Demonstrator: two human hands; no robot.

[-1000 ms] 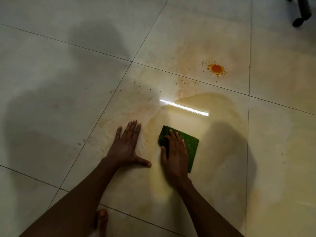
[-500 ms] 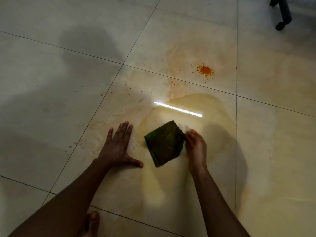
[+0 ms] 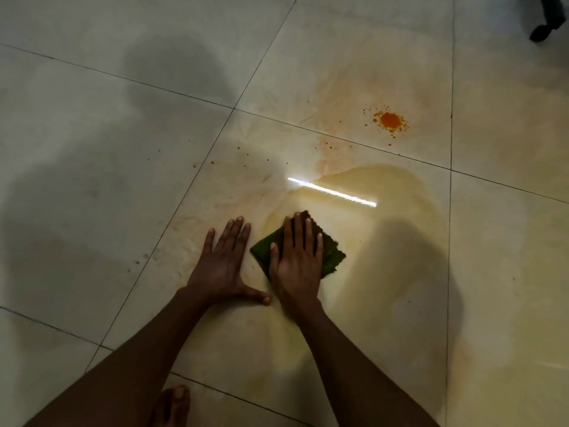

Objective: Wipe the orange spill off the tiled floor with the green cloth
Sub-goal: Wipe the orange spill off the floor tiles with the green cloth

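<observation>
green cloth (image 3: pixel 331 257) | right hand (image 3: pixel 297 266) pressed flat on it, fingers straight | orange spill (image 3: pixel 390 120) lay ahead-right | best kept palm pressure even

Dim, soft shadows, bright glare streak (image 3: pixel 332 192), wide-angle edges

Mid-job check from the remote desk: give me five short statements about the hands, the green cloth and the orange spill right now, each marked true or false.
1. The right hand lies flat on the square green cloth. True.
2. The left hand grips the cloth. False: it rests flat on the glossy tiled floor, beside the cloth.
3. The bright orange splat is already wiped. False: it lies untouched, beyond the cloth.
4. A pale yellow-orange wet film surrounds the cloth. True.
5. A bare toe shows near the bottom edge. True.
</observation>
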